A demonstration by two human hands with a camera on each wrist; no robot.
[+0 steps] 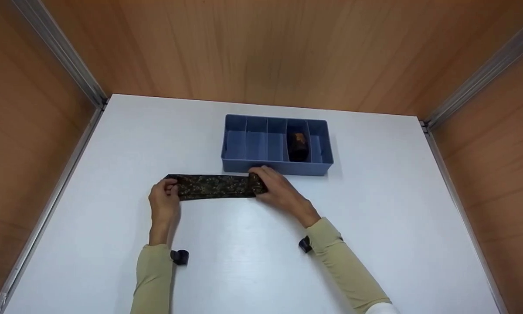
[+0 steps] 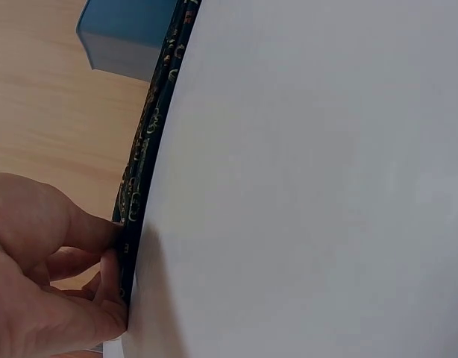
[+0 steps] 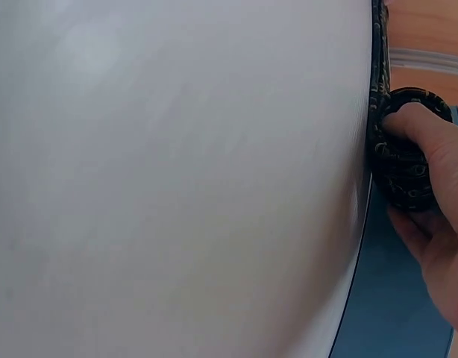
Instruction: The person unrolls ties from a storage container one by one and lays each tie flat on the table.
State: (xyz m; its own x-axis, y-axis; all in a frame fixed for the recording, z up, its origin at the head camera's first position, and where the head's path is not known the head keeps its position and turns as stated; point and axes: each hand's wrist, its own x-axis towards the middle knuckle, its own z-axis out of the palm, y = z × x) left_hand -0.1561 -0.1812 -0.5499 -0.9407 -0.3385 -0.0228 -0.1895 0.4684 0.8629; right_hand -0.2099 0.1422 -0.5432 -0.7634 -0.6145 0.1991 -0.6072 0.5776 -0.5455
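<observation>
A long strip of dark patterned cloth [image 1: 213, 186], with small yellowish motifs, lies flat across the white table in front of the box. My left hand [image 1: 163, 200] pinches its left end between thumb and fingers; the left wrist view shows the cloth's layered edge [image 2: 145, 149] running away from them. At the other end the cloth is wound into a roll [image 3: 404, 171]. My right hand [image 1: 281, 192] grips that roll, the thumb in its coiled side and the fingers round the far side. The right fingers lie close to the box's front wall.
A blue box [image 1: 276, 167] with several compartments stands behind the cloth. One compartment, right of its middle, holds a dark rolled item [image 1: 298, 148] with an orange-brown patch. Wooden panels [image 1: 261, 52] enclose the table [image 1: 239, 261] at the back and both sides.
</observation>
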